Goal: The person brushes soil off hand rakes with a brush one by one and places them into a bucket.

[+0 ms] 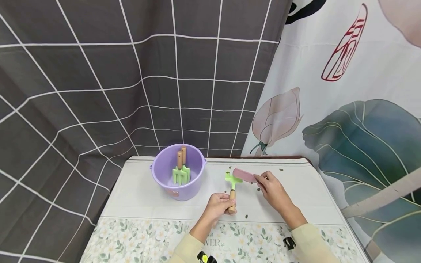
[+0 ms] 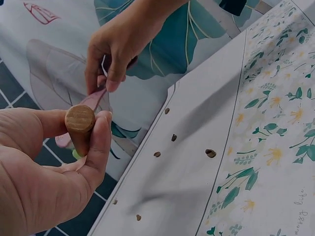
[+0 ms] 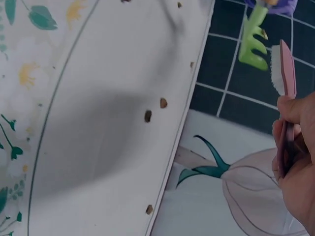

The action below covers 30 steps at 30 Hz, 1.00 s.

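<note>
In the head view my left hand [image 1: 217, 205] grips the wooden handle [image 1: 232, 199] of a small toy rake, its green toothed head [image 1: 232, 181] pointing away from me. My right hand [image 1: 272, 190] holds a pink brush [image 1: 244, 175] beside that head. White bristles [image 3: 277, 71] face the rake's green teeth [image 3: 253, 46] in the right wrist view, and a small brown bit clings to the teeth. The left wrist view looks onto the butt end of the handle [image 2: 80, 120], pinched between thumb and fingers.
A purple bucket [image 1: 189, 193] stands left of the hands; inside are a green toy fork [image 1: 179, 176] and another green tool with a wooden handle [image 1: 184, 155]. Several brown bits [image 2: 210, 153] lie scattered on the white table [image 1: 131, 193]. Curtains hang behind and at the right.
</note>
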Tool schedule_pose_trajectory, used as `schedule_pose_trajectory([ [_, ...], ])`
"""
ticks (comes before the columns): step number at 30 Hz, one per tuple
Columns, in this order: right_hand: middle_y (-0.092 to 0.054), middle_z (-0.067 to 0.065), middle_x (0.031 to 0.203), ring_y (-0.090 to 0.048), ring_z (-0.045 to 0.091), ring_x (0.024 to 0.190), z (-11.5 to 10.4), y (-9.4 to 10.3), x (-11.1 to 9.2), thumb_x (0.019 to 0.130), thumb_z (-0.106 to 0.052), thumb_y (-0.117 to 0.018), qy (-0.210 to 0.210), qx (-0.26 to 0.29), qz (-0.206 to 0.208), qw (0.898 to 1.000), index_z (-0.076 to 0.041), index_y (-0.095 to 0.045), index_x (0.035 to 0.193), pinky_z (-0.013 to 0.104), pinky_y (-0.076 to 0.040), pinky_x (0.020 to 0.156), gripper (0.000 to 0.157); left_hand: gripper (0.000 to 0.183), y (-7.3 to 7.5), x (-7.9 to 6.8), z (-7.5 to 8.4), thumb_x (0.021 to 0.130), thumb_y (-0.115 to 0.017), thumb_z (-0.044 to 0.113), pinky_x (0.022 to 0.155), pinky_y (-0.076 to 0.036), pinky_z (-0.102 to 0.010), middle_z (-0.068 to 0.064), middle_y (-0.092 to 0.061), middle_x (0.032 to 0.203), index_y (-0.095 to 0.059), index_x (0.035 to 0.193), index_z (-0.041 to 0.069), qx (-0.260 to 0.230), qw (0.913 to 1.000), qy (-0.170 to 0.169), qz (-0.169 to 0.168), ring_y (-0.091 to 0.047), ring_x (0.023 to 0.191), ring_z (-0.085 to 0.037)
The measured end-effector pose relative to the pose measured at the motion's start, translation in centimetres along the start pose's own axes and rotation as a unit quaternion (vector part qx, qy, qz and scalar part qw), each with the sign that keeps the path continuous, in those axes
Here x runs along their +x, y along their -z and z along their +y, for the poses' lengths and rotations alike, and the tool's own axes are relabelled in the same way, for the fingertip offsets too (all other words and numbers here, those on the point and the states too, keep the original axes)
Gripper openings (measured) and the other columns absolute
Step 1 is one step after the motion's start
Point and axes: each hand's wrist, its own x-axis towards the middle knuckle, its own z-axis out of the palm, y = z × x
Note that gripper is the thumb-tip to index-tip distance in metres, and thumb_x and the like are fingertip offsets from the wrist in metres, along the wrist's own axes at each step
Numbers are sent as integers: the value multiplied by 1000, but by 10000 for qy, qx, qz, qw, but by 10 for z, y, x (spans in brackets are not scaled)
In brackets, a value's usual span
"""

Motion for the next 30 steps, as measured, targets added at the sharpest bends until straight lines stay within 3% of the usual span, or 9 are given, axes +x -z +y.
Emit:
schedule_pose_trajectory([
  [5,-60,10,98,-65,16,81,-3,-6,-2,88,1,-79,73,-71,-195,9998,-4,-74,120,31,-60,67,33,31,-2,1,1,98,-68,6,66,-63,-26,-19,-74,93,-59,116,-18,-19,10000,-34,-43,-70,66,-13],
  [12,-60,10,97,-66,17,81,0,-8,-4,86,2,-80,-171,-111,-210,9996,-4,-74,120,32,-61,69,34,30,-5,2,-2,99,-68,8,67,-63,-26,-15,-74,91,-60,115,-17,59,9999,-76,-68,-70,67,-13],
  [21,-60,11,97,-65,21,81,1,-5,1,88,1,-78,-378,-68,29,9993,-2,-74,119,34,-60,67,31,28,-6,2,-4,98,-68,5,66,-63,-24,-16,-74,90,-60,113,-17,-4,10000,-19,-64,-70,66,-12],
  [30,-60,9,98,-64,16,80,-12,-8,4,90,0,-77,-34,124,-90,9999,-2,-74,119,32,-59,66,29,29,-5,4,-5,98,-68,5,65,-62,-24,-15,-74,88,-61,114,-18,-55,9999,-44,-104,-70,66,-12],
])
